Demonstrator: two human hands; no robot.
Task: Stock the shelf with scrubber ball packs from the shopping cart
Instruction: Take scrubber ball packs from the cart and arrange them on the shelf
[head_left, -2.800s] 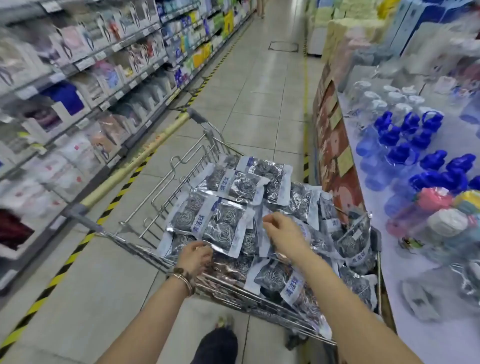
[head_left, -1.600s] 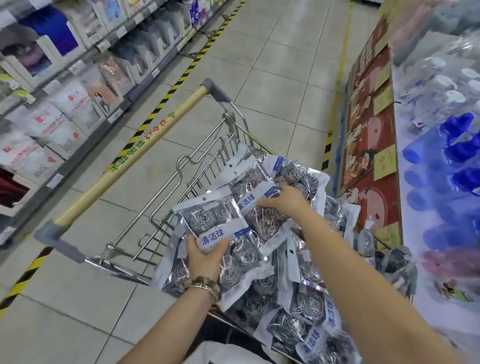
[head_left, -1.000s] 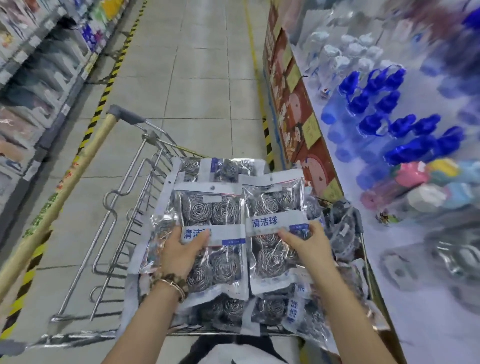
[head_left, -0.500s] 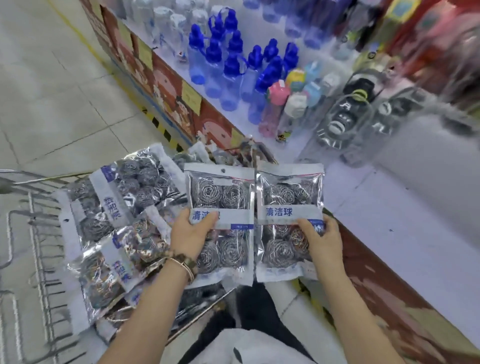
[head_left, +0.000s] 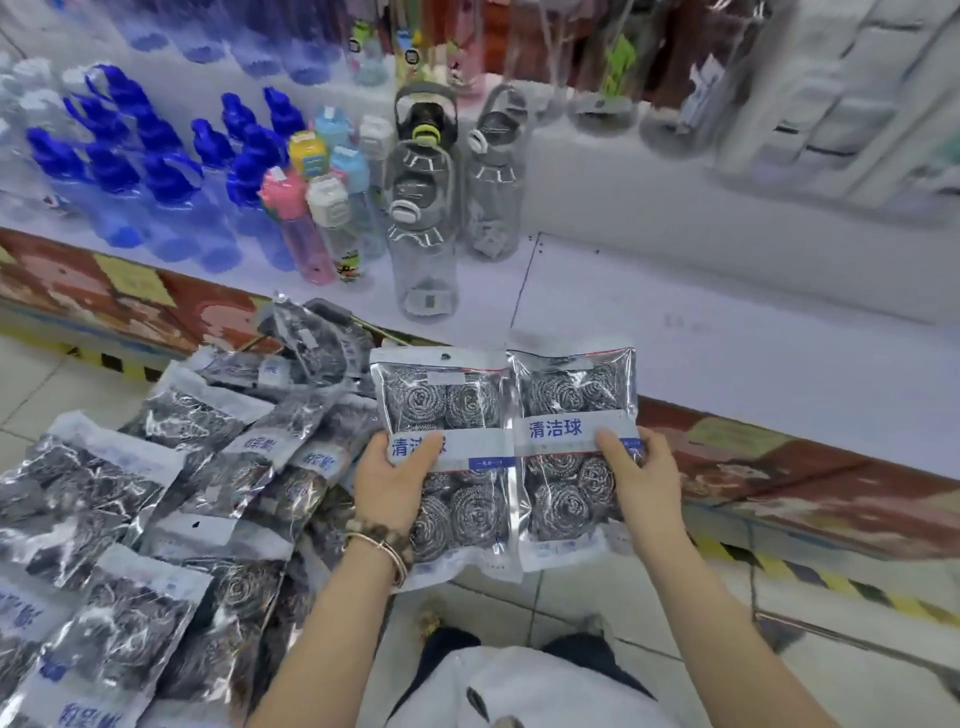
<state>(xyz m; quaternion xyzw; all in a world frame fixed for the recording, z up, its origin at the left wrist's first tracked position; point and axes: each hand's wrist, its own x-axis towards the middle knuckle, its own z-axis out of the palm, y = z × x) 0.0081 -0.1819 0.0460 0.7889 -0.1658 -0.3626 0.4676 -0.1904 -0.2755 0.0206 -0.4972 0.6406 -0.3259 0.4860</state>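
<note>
My left hand (head_left: 392, 480) grips one clear pack of steel scrubber balls (head_left: 452, 415) by its white label band. Beside it, my right hand (head_left: 641, 475) grips a second pack (head_left: 574, 405) the same way. Both packs are upright and side by side, held just in front of the white shelf (head_left: 727, 353). Several more scrubber packs (head_left: 156, 499) lie heaped in the cart at the lower left; the cart's frame is hidden under them.
Blue-capped bottles (head_left: 156, 171), coloured bottles (head_left: 311, 208) and clear grey-capped bottles (head_left: 423, 218) stand on the shelf's left and back. The shelf surface to the right of them is bare white. A red printed panel (head_left: 779, 467) runs below the shelf edge.
Both hands took a pack each out of the cart and lifted them. My view swung right from the aisle to the white shelf, and the packs now sit closer to its edge.
</note>
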